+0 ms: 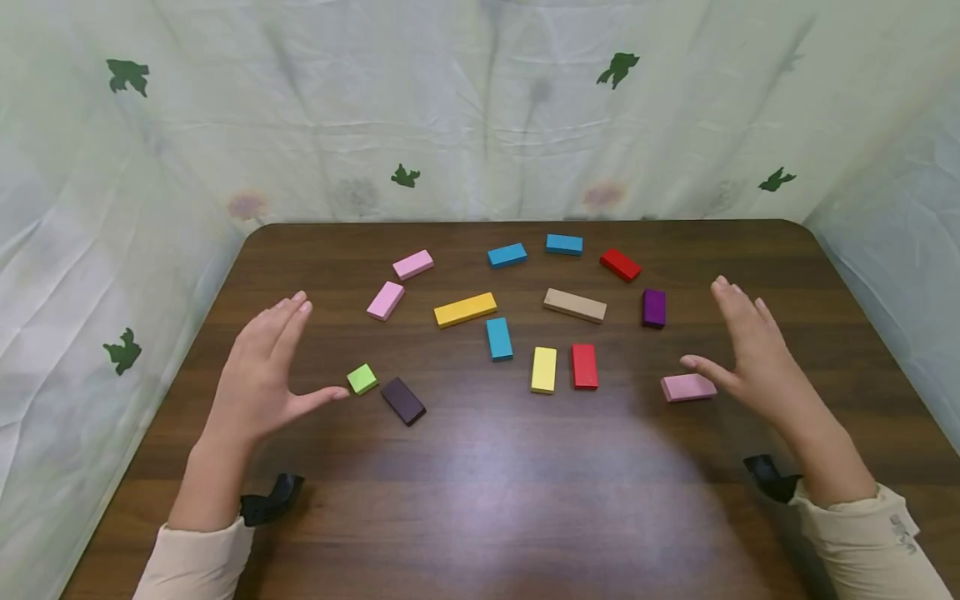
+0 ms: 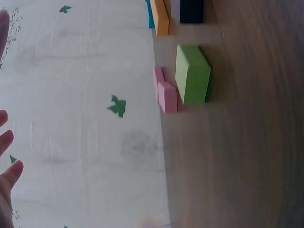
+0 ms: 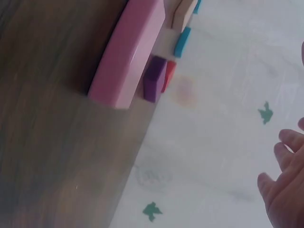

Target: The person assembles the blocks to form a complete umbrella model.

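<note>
My left hand is held above the table's left side, fingers straight and thumb spread, holding nothing. Its thumb points toward a light green block, with a dark, nearly black block just beyond. In the left wrist view the green block lies apart from the fingers. My right hand hovers over the right side with fingers extended and thumb out, also holding nothing. Nearest to it is a pink block. The right wrist view shows this pink block large, with the purple block behind it.
Scattered over the brown table are two pink blocks at left, a long orange-yellow block, several blue blocks, a tan block, a yellow block and two red blocks. A pale curtain hangs behind.
</note>
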Demonstrator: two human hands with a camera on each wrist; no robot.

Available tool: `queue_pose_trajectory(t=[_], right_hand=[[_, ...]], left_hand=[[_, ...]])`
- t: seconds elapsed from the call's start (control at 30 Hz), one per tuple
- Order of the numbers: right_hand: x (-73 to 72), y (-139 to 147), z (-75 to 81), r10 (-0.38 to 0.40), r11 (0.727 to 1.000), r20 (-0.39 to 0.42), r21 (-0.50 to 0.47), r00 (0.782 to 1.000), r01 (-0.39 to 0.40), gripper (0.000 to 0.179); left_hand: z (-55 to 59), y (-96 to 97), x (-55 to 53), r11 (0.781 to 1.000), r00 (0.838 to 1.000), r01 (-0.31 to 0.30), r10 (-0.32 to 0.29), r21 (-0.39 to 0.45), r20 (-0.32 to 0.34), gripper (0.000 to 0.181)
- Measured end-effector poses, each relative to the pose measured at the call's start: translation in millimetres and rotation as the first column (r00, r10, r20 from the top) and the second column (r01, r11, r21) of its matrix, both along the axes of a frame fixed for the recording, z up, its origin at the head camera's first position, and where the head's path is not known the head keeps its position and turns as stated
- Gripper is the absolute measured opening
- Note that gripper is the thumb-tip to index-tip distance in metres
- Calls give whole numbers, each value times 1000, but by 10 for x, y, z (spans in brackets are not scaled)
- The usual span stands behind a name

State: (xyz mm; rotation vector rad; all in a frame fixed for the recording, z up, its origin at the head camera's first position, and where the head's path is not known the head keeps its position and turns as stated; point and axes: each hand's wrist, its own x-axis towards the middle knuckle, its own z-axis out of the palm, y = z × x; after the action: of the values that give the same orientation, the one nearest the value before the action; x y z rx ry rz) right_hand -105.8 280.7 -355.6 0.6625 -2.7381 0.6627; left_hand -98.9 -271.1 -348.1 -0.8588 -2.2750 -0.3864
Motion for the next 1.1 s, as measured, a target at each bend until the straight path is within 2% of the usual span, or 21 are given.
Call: queue_pose_trajectory(t=[0.1,0.2,0.33,0.43,0.53,0.67,0.8,0.87,0.97,1.1], right_hand=[[8,-57,-14,41,997,-2,-58,999,-41,99],[17,-114,-42,74,992,-4,-103,997,-74,102],[-4,-193,-86,118,985,-35,-122,992,-122,101],[-19,-260,-104,132,983,-34,-128,991,-135,105],[-17,-331,-107,118,983,42,-146,992,-110,109],[-18,-421,-123,104,983,127,-165,986,-83,107],[-51,-507,-181,131,980,104,-162,986,-113,103],[-67,-546,-214,149,977,85,-165,985,-133,102],[-79,-598,-251,163,973,80,-176,983,-147,99],[-93,-655,-291,171,968,100,-202,980,-149,96]], left_hand=[[-32,80,0,999,1000,30,-30,35,-8,92],[-71,180,-7,997,999,48,-50,62,20,93],[-117,318,-1,992,993,60,-70,107,93,98],[-136,414,18,987,982,70,-93,147,163,101],[-141,513,41,978,961,76,-124,195,247,103],[-144,645,45,958,919,100,-193,270,344,104],[-165,760,36,927,877,160,-292,340,383,107],[-175,819,38,917,861,174,-318,359,396,109],[-165,927,59,913,842,166,-328,374,427,111],[-51,1098,144,904,804,152,-349,400,481,105]])
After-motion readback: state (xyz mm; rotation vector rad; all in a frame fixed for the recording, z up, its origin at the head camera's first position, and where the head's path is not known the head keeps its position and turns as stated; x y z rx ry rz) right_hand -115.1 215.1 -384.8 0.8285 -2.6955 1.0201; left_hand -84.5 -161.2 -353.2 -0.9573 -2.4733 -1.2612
